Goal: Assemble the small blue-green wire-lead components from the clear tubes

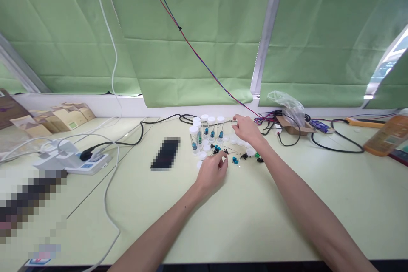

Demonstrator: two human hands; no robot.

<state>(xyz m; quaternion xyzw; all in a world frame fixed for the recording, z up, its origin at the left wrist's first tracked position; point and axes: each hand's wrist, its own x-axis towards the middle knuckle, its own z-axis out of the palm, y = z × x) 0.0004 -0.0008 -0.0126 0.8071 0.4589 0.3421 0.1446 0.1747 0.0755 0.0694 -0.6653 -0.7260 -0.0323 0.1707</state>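
Note:
Several clear tubes with white caps (pixel 212 120) stand upright in a cluster, most with a small blue-topped piece with a thin metal shaft inside. My right hand (pixel 247 129) is just to their right, fingers bent into a pinch; what is between the fingertips, if anything, cannot be made out. In front of the tubes, my left hand (pixel 213 172) curls its fingers down at the near side of a pile of small black and blue pieces (pixel 217 148). Its fingertips are partly hidden. Loose white caps (pixel 250 152) lie around, and a blue piece (pixel 235 160) rests between my hands.
A dark blurred phone-like rectangle (pixel 165 154) lies left of the tubes. Farther left is a white power strip (pixel 92 163) with cables. At right are an open cardboard box (pixel 295 126), black cables and an orange bottle (pixel 387 136). Red and blue wires (pixel 204 63) hang down behind.

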